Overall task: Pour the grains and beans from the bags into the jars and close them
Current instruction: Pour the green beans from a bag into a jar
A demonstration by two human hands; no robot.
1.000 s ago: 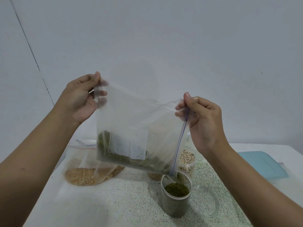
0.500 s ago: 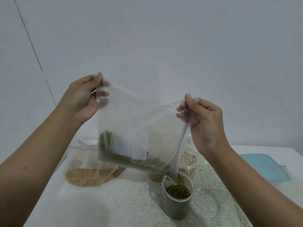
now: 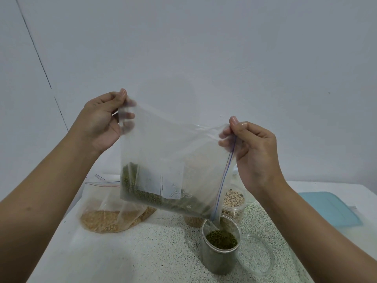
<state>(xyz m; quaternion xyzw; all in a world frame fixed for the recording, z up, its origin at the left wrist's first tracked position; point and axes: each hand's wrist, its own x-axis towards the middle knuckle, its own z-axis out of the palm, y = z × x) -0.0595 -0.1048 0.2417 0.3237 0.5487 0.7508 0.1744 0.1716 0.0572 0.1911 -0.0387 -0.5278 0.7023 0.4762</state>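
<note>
Zip bag (image 3: 173, 160) of green beans held tilted over worktop (image 3: 142, 252), low open corner dipped in jar (image 3: 219, 250) mouth: acts as spout, likely limits spill. Bag clear, limp; beans banked along low edge. Jar nearly full. Left hand (image 3: 100, 125) pinches high corner, right hand (image 3: 255, 152) pinches zip edge. Loose lid (image 3: 256, 260) just right of jar. Tan-grain bag (image 3: 108, 211) toward left edge.

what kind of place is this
Likely a home kitchen counter: a speckled countertop by a plain wall, a jar of green beans, a zip bag of yellow grains.
</note>
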